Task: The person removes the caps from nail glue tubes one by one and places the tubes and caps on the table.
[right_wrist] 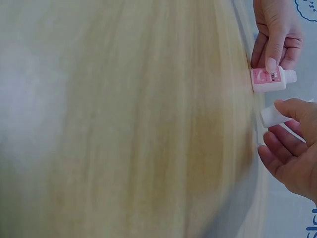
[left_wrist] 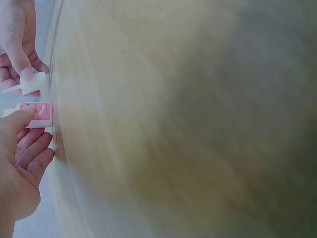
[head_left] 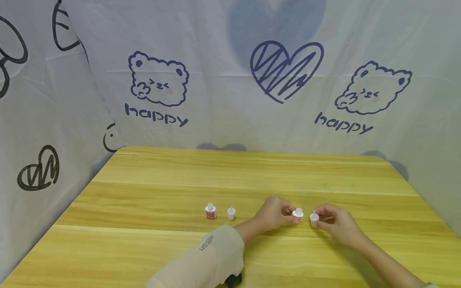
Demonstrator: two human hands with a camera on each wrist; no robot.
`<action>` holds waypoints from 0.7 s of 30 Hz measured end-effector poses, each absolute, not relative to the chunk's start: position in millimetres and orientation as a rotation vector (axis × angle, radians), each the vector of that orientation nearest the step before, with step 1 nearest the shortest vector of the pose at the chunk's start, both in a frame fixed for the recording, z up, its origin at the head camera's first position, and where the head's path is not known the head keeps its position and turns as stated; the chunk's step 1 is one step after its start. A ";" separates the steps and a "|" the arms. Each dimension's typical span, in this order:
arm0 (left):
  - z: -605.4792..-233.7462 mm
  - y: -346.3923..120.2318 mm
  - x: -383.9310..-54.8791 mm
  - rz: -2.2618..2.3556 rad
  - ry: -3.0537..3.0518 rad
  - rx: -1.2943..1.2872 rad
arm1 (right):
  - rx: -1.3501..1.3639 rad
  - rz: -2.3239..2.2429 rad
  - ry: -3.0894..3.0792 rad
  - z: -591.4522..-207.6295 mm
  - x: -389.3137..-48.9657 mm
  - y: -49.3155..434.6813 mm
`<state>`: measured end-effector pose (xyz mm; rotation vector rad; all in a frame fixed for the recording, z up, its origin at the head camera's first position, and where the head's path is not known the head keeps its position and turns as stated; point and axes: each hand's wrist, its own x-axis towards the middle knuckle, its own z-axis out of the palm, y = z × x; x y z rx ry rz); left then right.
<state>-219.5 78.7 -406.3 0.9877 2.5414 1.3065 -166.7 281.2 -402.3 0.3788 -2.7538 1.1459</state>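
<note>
My left hand pinches a small white bottle with a pink label, upright on the table. The bottle's neck is uncapped; the thumb lies over the label in the left wrist view. Just to its right, my right hand holds a white cap between thumb and fingers, with its thin stem pointing up. A narrow gap separates cap and bottle. In the right wrist view the same cap appears below the pink-labelled bottle.
Left of my hands, a second uncapped bottle with a red-pink label stands beside another white cap, stem up. The wooden table ends at a hanging white cloth with printed drawings. Something dark shows under the left sleeve.
</note>
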 end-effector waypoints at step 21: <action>-407.0 78.4 -219.2 1.392 2.457 0.941 | 0.306 1.114 -2.758 -407.7 -168.5 280.0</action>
